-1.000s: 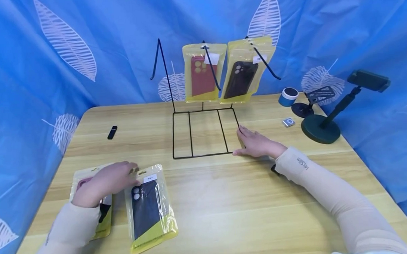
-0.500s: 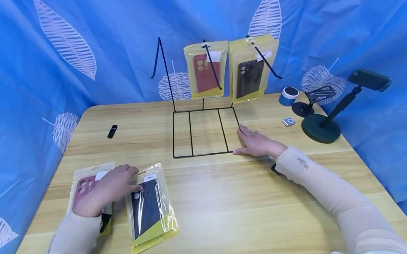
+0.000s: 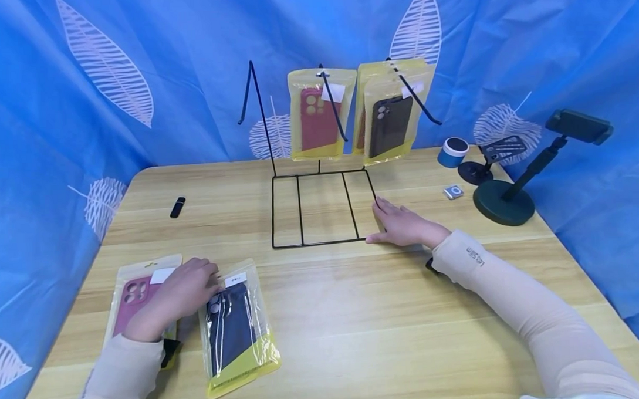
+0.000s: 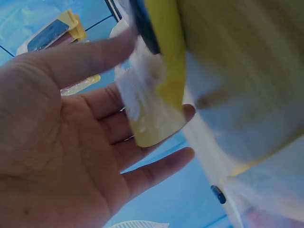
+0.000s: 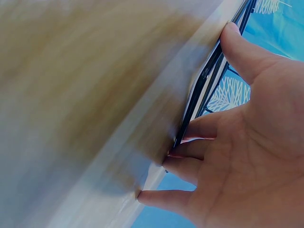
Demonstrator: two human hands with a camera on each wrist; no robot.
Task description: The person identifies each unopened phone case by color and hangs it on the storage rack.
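Observation:
My left hand (image 3: 187,289) has its thumb and fingers at the top end of a clear-and-yellow bag with a dark phone case (image 3: 231,332), lying on the table. In the left wrist view the bag's top edge (image 4: 154,126) stands between the thumb and fingers, pinched and slightly raised. Partly under the left forearm lies a bagged pink phone case (image 3: 124,309). At the front right corner of the black wire rack (image 3: 321,244), my right hand (image 3: 402,225) rests with fingers spread, touching the base wire (image 5: 192,102) and tabletop.
From the rack's middle hook hangs a bagged red phone case (image 3: 319,126); bagged cases including a black one (image 3: 391,126) hang on the right hook. The left hook (image 3: 244,96) holds nothing. A black stick (image 3: 177,207), blue jar (image 3: 452,152), small square gadget (image 3: 453,192) and phone stands (image 3: 504,202) sit around.
The left hand has shifted slightly right onto the dark case's bag, uncovering more of the pink case. The hanging bags have swung a little. My right hand stays put.

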